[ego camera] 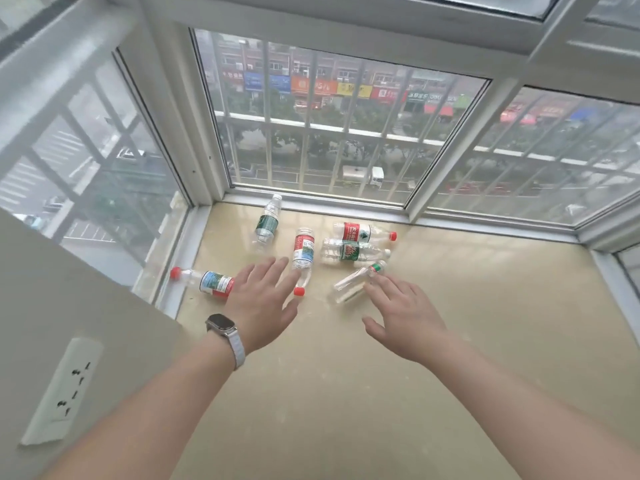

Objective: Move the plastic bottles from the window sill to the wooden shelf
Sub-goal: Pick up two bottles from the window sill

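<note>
On the window sill [485, 323] — bottles lie toward the far left
Rear bottle [266, 221] lies by the glass, and back-right bottle [360, 232] lies just behind second-right bottle [349, 251]. Left hand [258, 306] sits between leftmost bottle [207, 280] and middle bottle [303, 252] — right hand [405, 317] sits before front-right bottle [356, 280].

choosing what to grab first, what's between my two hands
Head view: between the left hand and right hand lie the neck of a red-capped bottle and the base of a small clear bottle; otherwise bare sill.

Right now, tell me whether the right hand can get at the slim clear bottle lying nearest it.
Probably yes. The right hand is open and almost touching the slim clear bottle, with nothing between them on the window sill.
</note>
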The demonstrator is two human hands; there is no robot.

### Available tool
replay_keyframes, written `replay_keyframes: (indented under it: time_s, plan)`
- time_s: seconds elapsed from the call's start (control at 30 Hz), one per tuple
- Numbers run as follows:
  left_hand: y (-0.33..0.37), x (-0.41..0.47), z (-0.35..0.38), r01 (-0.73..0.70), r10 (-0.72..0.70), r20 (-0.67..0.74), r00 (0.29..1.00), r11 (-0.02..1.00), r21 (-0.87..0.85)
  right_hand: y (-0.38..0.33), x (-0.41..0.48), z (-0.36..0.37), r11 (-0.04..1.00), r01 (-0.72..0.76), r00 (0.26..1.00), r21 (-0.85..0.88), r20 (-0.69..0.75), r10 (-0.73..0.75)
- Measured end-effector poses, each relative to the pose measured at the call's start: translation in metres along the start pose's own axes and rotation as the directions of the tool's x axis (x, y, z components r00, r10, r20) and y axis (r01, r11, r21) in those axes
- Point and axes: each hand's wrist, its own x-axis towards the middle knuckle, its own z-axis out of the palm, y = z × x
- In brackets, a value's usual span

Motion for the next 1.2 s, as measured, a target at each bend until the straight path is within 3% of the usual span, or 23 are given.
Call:
replay_keyframes:
  time_s: [0.27, 0.5, 0.57, 0.67, 0.77, 0.83, 0.9, 1.0, 1.2]
  plan:
    - [-0.013, 0.057, 0.051, -0.021, 0.025, 0.123, 0.992, 0.999, -0.037, 0.014, 0.045, 0.039, 0.998, -0.056, 0.997, 0.028, 0.049, 0.055]
    - [-0.019, 0.107, 0.113, 0.205, -0.173, 0.127, 0.977, 0.925, -0.319, 0.034, 0.098, 0.101, 0.964, -0.210, 0.968, 0.162, 0.172, 0.182]
    - [-0.022, 0.122, 0.136, 0.304, -0.238, 0.213, 0.948, 0.877, -0.373, 0.039, 0.114, 0.123, 0.914, -0.317, 0.940, 0.253, 0.213, 0.267]
    - [-0.030, 0.141, 0.168, 0.435, -0.315, 0.338, 0.887, 0.814, -0.385, 0.045, 0.141, 0.151, 0.697, -0.539, 0.842, 0.472, 0.317, 0.436]
    - [-0.039, 0.160, 0.195, 0.556, -0.388, 0.427, 0.817, 0.726, -0.404, 0.045, 0.163, 0.173, 0.312, -0.675, 0.697, 0.669, 0.439, 0.567]
    - [-0.042, 0.173, 0.208, 0.653, -0.449, 0.484, 0.751, 0.617, -0.440, 0.044, 0.175, 0.187, 0.061, -0.692, 0.601, 0.719, 0.528, 0.600]
    - [-0.043, 0.183, 0.220, 0.742, -0.517, 0.532, 0.670, 0.457, -0.490, 0.044, 0.185, 0.203, -0.099, -0.684, 0.545, 0.722, 0.597, 0.589]
    - [-0.047, 0.198, 0.240, 0.799, -0.593, 0.553, 0.585, 0.303, -0.520, 0.043, 0.199, 0.221, -0.236, -0.696, 0.474, 0.678, 0.681, 0.558]
    - [-0.054, 0.217, 0.267, 0.808, -0.600, 0.568, 0.563, 0.256, -0.531, 0.045, 0.219, 0.244, -0.394, -0.684, 0.357, 0.613, 0.754, 0.552]
